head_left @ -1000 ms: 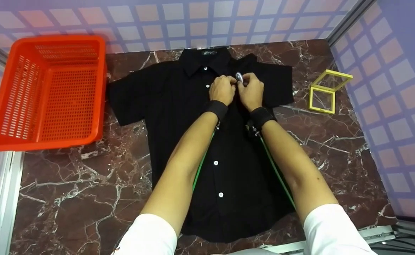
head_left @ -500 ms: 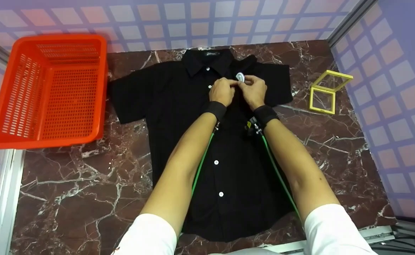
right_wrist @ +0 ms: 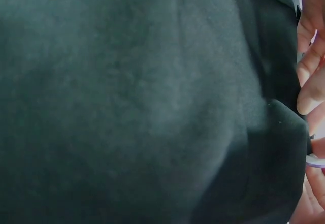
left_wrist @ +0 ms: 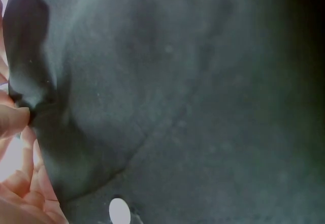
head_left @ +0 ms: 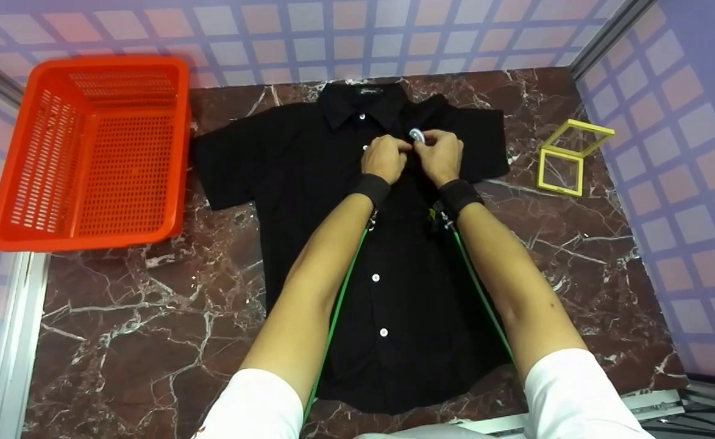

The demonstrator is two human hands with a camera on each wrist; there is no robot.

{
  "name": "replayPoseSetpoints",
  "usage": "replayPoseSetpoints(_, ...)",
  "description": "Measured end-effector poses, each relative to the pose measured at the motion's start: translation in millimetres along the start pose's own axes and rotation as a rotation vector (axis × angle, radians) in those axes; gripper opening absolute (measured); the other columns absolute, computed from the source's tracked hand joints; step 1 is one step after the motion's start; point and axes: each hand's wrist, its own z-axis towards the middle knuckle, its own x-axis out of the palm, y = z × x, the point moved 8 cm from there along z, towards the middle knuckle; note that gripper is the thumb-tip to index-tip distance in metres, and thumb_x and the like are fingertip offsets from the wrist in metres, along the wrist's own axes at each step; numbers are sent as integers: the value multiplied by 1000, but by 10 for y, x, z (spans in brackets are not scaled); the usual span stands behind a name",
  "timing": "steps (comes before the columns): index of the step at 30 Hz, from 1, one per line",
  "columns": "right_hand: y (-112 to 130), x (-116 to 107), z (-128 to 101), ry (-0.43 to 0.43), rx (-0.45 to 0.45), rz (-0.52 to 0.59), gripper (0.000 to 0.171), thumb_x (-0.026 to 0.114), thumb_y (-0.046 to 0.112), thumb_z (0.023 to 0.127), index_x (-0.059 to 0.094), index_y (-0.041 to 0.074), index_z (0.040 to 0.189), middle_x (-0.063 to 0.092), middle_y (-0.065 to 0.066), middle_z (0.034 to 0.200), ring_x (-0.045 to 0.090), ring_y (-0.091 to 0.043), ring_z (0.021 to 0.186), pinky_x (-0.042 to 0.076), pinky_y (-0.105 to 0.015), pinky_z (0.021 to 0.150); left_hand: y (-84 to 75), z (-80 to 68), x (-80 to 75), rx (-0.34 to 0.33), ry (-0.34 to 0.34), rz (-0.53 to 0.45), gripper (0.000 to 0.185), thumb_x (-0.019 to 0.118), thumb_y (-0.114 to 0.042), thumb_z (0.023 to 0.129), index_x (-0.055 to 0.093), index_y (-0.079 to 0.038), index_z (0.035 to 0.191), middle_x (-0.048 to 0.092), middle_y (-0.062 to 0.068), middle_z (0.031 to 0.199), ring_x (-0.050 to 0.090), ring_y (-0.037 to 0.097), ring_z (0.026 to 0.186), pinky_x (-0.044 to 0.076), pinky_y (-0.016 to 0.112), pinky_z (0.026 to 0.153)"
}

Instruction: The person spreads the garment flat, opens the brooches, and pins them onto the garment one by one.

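A black short-sleeved button-up shirt [head_left: 308,177] lies front side up, collar toward the back wall. At its chest, on the right side, both hands work close together. My right hand [head_left: 442,157] pinches a small round shiny badge [head_left: 417,135], seen nearly edge-on. My left hand [head_left: 384,158] pinches the black cloth just beside it. In the left wrist view a thumb [left_wrist: 14,120] presses on gathered cloth near a white button [left_wrist: 120,211]. The right wrist view shows fingertips [right_wrist: 311,96] at the fabric's edge and a pale rim below them; the badge's back is hidden.
An orange-red plastic basket [head_left: 180,183] stands at the left. A yellow hinged frame case [head_left: 561,190] stands unfolded at the right on the dark marbled tabletop [head_left: 119,353]. Patterned panels enclose the back and sides. Green cables [head_left: 346,286] run along both forearms.
The badge has turned, showing its white face half a second ago and now its shiny edge. Both hands stay at the chest with only slight shifts; the view moved a little.
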Motion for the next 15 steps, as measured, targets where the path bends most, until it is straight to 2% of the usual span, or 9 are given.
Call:
replayPoseSetpoints(10,26,-19,-19,-11,-19,-53,19,70,18,91,80,5,101,77,-9,95,70,-25,91,52,-38,84,14,-42,-15,-4,19,19,27,64,-15,96,78,-25,117,70,-3,122,60,19,118,46,35,101)
replayPoseSetpoints(15,72,-19,-32,-28,-72,-76,19,71,19,92,80,6,103,77,-9,97,71,-27,93,52,-39,85,37,-60,-61,13,20,58,26,64,-17,96,77,-23,118,70,-1,122,61,21,116,46,37,100)
